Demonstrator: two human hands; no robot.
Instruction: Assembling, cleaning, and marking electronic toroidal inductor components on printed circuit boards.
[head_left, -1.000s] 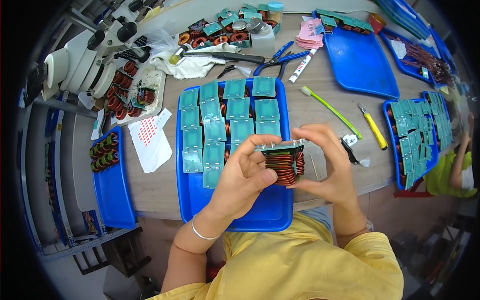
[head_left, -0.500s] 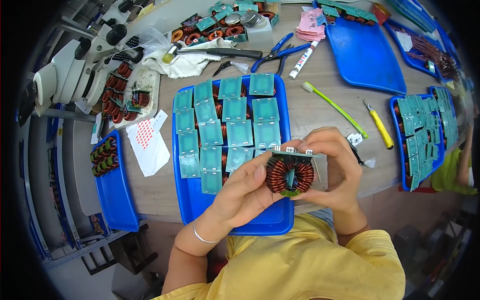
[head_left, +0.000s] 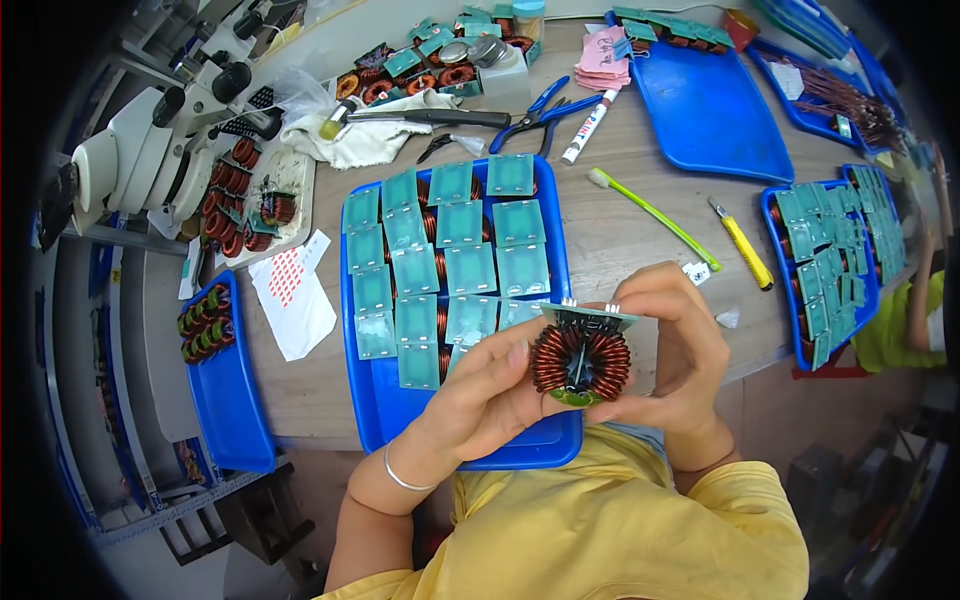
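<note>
Between left hand and right hand: copper-wound toroid coil, pinched from both sides; blue tray of coils just beyond

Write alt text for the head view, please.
Both hands, left hand and right hand, hold a copper coil with a green plate above a blue tray of similar green-topped parts. A microscope stands at the left.

One head-worn fisheye view looks steeply down, close over the workbench
</note>
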